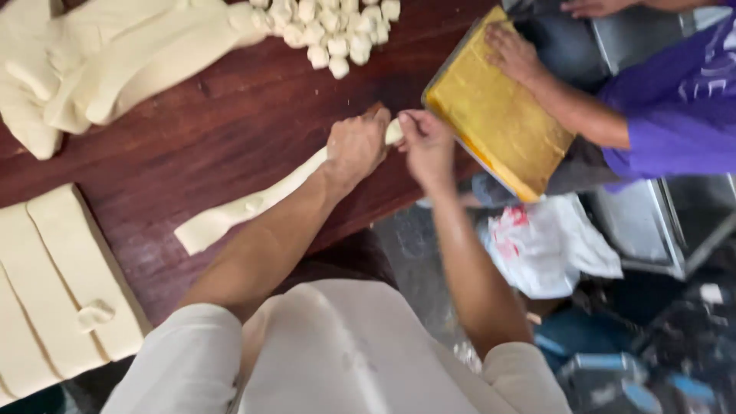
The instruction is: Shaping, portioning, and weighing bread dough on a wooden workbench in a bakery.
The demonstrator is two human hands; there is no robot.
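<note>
In the middle of the frame our left hand point(356, 146) is closed around the upper end of a long dough strip point(253, 203), which runs from there down and to the left across the dark wooden tabletop point(230, 130). Our right hand point(425, 146) sits just beside it to the right, its fingers pinched narrow on the tip of the strip that sticks out between the two hands. The picture is a little blurred there, so the tip may be partly torn away already; we cannot tell.

At the top centre of the frame lies a pile of small dough pieces point(333, 27), well apart from our hands. A large folded mass of dough point(100, 61) fills the upper left, and flat cut dough slabs point(54, 284) lie at the lower left, one with a small scrap on top.

At the upper right another person in a purple shirt point(675, 115) rests a hand point(514, 54) flat on a yellow block in a metal tray point(498, 115), which is tilted at the tabletop's edge. Below it, right of centre, a white plastic bag point(548, 245) lies on the floor.
</note>
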